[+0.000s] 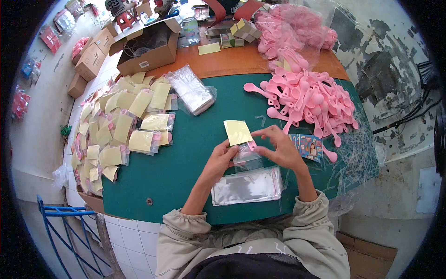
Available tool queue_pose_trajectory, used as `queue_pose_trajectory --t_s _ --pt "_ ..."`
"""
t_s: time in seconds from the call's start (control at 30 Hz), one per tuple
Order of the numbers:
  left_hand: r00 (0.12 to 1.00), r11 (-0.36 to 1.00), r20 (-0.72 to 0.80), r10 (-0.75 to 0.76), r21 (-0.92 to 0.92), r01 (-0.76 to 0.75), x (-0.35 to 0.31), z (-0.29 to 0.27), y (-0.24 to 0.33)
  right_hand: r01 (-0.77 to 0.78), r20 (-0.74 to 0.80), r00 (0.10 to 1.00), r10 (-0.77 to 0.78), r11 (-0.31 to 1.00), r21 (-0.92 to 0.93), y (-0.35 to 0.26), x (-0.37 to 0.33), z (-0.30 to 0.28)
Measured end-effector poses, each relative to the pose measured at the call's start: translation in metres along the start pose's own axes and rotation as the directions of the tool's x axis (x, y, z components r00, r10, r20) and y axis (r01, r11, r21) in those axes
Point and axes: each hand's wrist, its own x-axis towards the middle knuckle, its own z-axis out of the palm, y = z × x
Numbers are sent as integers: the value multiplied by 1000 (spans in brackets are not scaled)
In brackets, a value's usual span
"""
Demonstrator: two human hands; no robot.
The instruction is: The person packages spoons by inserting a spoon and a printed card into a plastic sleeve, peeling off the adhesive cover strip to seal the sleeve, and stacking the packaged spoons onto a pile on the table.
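Above the table's near middle, my left hand (220, 157) is closed on a small clear plastic bag (246, 156) and a pale yellow card (237, 132). From under the card's lower right corner sticks the handle of a pink spoon (252, 145); the rest of that spoon is hidden. My right hand (281, 148) curls around this handle, its thumb at the handle's end and its index finger by the card's edge. Just below both hands lies a stack of clear bags (247, 187). Printed blue cards (310, 147) rest beside my right wrist.
A heap of pink spoons (311, 100) covers the right, with plastic strips (357, 160) beside it. Packed yellow-card bags (123, 128) pile up on the left. Farther back are a bag bundle (191, 90), an open carton (147, 49) and a bottle (189, 25). A blue metal frame (65, 211) stands lower left.
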Motion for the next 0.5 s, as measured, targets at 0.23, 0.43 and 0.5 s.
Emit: queue_pose_trajectory --t_s 0.23,0.43,0.5 --pt "982 932 -157 109 358 -47 -20 -11 -1 -41 50 998 46 993 -112 8 -9 23" --pt "983 927 -97 158 357 -114 -45 -2 -12 176 219 965 -147 977 -118 -4 -18 36" --pt "967 826 -130 220 553 -113 -49 4 -2 129 259 962 -86 980 -154 -11 -17 41"
